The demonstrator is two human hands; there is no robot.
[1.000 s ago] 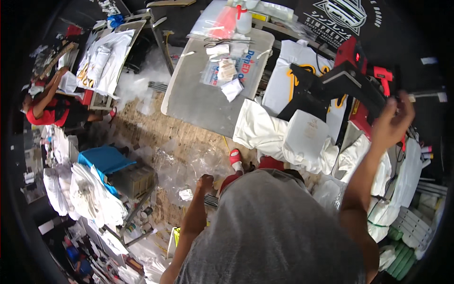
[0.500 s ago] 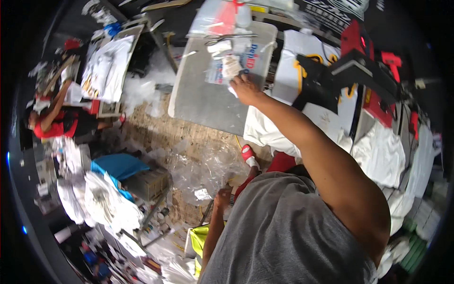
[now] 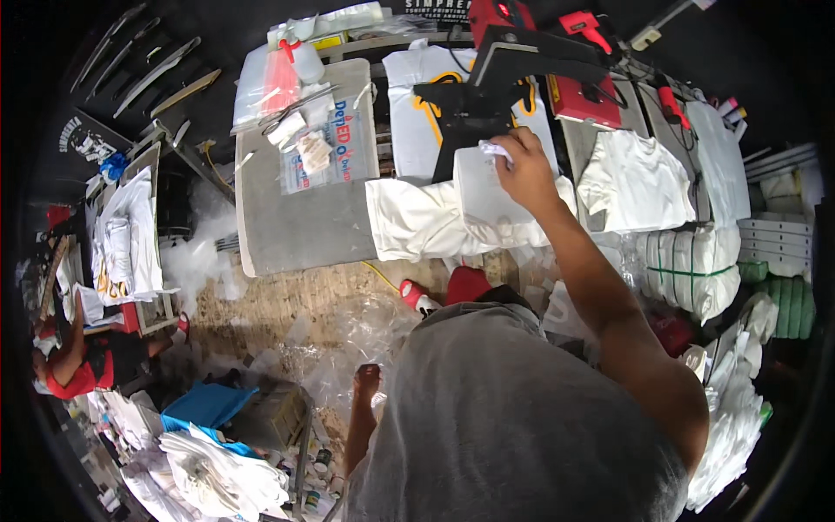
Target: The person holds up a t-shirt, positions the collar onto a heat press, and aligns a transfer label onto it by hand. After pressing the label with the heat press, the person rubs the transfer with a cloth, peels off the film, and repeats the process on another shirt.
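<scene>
A crumpled white wad of cloth or paper (image 3: 496,151) is pinched in my right hand (image 3: 527,174); its exact kind is unclear. That hand is over a translucent whitish sheet (image 3: 491,207) near the foot of a black heat-press arm (image 3: 504,74). Under and beside the sheet, a white garment (image 3: 409,222) hangs over the table edge. Low at my side, my left hand (image 3: 367,380) is curled closed, and whatever it may hold is hidden. Left of the garment lies a grey board (image 3: 304,226) bearing a printed clear sheet (image 3: 344,143) and a beige crumpled rag (image 3: 314,153).
A spray bottle with red top (image 3: 304,61) stands at the board's far end. Right of the press are a red box (image 3: 581,103) and a white T-shirt (image 3: 639,181). Clear plastic (image 3: 348,344) litters the floor. Another person in red (image 3: 78,370) works at far left.
My right hand has moved from the printed sheet on the grey board rightward to the whitish sheet, carrying the white wad. The view has swung right. My left hand stays low and closed.
</scene>
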